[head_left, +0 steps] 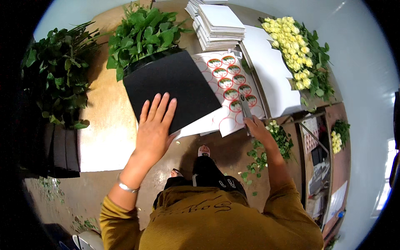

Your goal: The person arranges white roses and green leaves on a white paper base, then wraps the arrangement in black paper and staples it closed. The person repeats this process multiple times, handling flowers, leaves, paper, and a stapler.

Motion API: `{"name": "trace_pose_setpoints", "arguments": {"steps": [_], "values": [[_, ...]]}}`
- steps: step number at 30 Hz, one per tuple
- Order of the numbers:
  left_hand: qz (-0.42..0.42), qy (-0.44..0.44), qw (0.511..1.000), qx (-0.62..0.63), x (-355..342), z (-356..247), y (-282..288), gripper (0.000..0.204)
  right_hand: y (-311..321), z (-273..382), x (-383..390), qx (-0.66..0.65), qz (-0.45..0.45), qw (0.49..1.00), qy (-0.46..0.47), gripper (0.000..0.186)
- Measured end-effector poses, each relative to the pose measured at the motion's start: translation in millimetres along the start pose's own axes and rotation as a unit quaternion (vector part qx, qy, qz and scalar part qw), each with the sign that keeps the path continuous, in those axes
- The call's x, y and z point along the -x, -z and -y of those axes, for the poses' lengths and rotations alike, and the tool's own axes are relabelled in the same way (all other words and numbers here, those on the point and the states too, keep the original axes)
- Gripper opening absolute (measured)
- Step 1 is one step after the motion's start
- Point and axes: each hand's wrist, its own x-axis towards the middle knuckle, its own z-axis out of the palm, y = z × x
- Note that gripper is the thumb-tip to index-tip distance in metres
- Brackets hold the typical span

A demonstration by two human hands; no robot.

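Note:
My left hand (156, 127) lies flat, fingers apart, on a black square sheet (179, 79) near the middle of the bench. Beneath that sheet and to its right is a white sheet of round red-rimmed stickers (225, 83), some circles showing only as outlines. At the sticker sheet's lower right, my right hand (256, 130) is closed on a long grey metal tool (245, 107), perhaps a stapler, angled over the stickers. Leafy stems (141, 31) lie just behind the black sheet.
Dark-leaved bundles (58, 79) are at left over black sheets. A stack of white card (216, 23) stands at back. Pale yellow roses (291, 46) lie beyond white paper (266, 75) on the right. A shelved unit (316, 158) stands lower right; fallen leaves (258, 162) litter the floor.

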Motion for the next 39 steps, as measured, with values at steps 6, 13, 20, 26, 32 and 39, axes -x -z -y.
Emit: {"name": "trace_pose_setpoints", "arguments": {"steps": [6,13,20,26,32,39], "values": [[0.1,0.046,0.993,-0.053,23.1,45.7,51.1,0.081,24.1,9.9,-107.5,0.174,-0.178,0.947,0.203,0.075],[0.097,0.074,0.977,0.175,17.3,-36.0,18.4,0.067,25.2,18.5,-152.7,0.295,-0.217,0.906,0.21,0.08],[-0.003,0.456,0.588,0.668,-56.5,-86.6,-157.2,0.049,29.1,21.4,-148.4,0.276,-0.176,0.917,0.226,0.085],[0.155,0.479,0.486,0.715,-106.6,-75.3,-169.5,0.059,27.0,17.7,-148.9,0.252,-0.199,0.92,0.224,0.085],[0.123,0.435,0.529,0.718,-113.6,-112.6,-190.4,0.039,36.7,36.7,-111.8,0.197,-0.137,0.913,0.329,0.072],[0.059,0.425,0.623,0.653,-115.2,-129.1,-194.5,0.027,23.4,21.9,-70.8,0.097,0.072,0.931,0.345,0.014]]}}
